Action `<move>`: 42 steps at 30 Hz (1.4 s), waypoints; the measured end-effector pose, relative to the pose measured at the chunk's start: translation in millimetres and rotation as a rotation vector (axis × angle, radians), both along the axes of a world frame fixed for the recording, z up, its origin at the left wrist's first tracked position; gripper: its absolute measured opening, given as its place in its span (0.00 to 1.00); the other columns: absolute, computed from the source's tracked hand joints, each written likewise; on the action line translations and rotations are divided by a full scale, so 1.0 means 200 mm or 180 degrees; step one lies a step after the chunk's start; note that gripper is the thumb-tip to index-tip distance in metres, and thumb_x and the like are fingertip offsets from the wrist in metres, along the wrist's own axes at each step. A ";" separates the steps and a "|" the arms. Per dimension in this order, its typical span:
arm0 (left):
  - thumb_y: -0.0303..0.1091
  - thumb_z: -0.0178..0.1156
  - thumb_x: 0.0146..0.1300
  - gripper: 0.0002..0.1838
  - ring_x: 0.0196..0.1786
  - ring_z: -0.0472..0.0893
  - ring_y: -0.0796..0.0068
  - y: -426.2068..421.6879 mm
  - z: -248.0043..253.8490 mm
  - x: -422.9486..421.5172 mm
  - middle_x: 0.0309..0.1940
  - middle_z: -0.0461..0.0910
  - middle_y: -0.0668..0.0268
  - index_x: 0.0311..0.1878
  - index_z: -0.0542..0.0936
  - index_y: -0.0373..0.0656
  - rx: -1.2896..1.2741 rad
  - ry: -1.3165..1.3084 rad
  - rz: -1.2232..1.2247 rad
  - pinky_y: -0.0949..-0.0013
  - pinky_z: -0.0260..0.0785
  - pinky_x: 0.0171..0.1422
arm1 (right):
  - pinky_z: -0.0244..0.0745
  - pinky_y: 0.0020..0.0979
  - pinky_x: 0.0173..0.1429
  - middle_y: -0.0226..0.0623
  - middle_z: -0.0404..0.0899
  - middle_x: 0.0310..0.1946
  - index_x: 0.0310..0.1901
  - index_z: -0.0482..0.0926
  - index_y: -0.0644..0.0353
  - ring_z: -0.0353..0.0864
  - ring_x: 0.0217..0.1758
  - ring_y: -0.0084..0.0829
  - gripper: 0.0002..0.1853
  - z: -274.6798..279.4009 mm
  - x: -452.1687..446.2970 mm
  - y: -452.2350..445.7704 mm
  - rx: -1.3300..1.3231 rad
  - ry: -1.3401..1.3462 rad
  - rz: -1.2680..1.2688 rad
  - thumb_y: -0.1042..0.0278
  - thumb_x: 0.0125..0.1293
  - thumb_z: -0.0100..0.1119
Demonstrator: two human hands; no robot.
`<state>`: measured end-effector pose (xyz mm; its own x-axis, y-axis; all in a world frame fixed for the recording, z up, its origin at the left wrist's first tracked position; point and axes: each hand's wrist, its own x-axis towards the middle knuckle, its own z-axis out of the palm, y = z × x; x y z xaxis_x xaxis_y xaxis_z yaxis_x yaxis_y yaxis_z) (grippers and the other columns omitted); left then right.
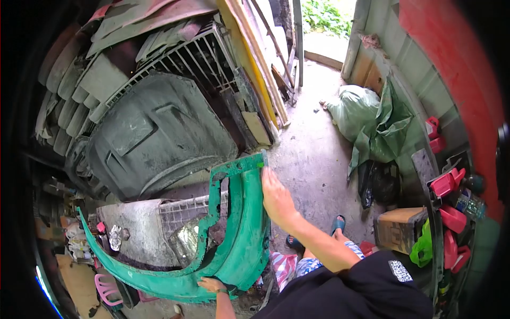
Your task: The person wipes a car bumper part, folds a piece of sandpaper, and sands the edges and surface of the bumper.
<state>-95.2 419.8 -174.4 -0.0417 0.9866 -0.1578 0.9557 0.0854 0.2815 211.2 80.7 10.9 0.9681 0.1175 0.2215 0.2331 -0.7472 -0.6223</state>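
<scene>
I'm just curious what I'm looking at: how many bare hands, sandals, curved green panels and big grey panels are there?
Hands: 2 (left hand, right hand)
Sandals: 2
Curved green panel: 1
Big grey panel: 1
Total: 6

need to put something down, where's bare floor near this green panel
Floor between the green panel and green sack, up to the doorway. Crowded: around the box and black bag, and inside the panel's curve.
</scene>
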 end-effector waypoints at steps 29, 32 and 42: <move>0.62 0.25 0.73 0.38 0.78 0.46 0.66 0.02 -0.09 -0.06 0.77 0.44 0.67 0.77 0.44 0.47 -0.0175 0.0071 -0.0037 0.49 0.32 0.78 | 0.68 0.41 0.67 0.66 0.63 0.63 0.64 0.57 0.81 0.66 0.67 0.53 0.31 0.07 -0.11 0.03 -0.0694 -0.0112 0.0229 0.83 0.57 0.45; 0.63 0.25 0.72 0.38 0.78 0.45 0.66 0.04 -0.13 -0.09 0.77 0.43 0.66 0.77 0.44 0.47 -0.0117 0.0026 -0.0069 0.49 0.31 0.78 | 0.68 0.42 0.66 0.65 0.63 0.63 0.65 0.57 0.80 0.66 0.67 0.54 0.31 0.07 -0.02 0.05 -0.0607 -0.0137 -0.0007 0.84 0.57 0.46; 0.65 0.24 0.71 0.42 0.79 0.43 0.67 0.02 -0.09 -0.08 0.77 0.42 0.63 0.76 0.44 0.42 -0.0130 -0.0211 -0.0085 0.49 0.28 0.78 | 0.68 0.42 0.67 0.64 0.62 0.64 0.67 0.57 0.75 0.66 0.66 0.54 0.31 0.08 -0.14 0.04 -0.0294 -0.0335 0.0043 0.86 0.58 0.43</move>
